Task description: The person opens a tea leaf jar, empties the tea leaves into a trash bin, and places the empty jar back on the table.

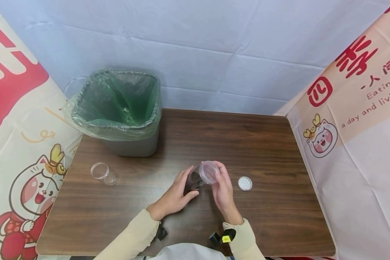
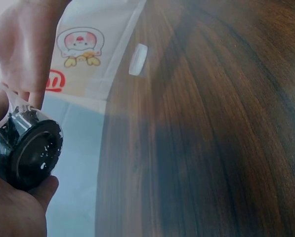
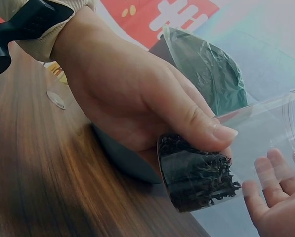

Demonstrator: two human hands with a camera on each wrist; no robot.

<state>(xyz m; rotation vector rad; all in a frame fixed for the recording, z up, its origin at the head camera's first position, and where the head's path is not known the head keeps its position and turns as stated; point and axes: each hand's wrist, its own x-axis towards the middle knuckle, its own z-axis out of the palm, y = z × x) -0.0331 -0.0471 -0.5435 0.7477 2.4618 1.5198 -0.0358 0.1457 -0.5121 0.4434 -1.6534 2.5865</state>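
Both hands hold a clear plastic jar [image 1: 209, 172] tilted above the table, its wide ringed mouth end up and to the right. Dark shredded leaves [image 3: 199, 173], like dry tea, lie packed at its bottom end. My left hand [image 1: 173, 196] grips that lower end, thumb along the wall; the black-looking base [image 2: 37, 157] faces the left wrist camera. Around the mouth end, my right hand [image 1: 223, 191] holds with thumb in front and fingers behind. A round whitish lid [image 1: 245, 183] lies flat on the table, right of the right hand.
A grey bin [image 1: 133, 144] lined with a green plastic bag [image 1: 117, 97] stands at the table's back left. Nearer the left edge is a small clear container [image 1: 104, 173]. Cloth walls surround the brown wooden table [image 1: 273, 224] at the back and sides.
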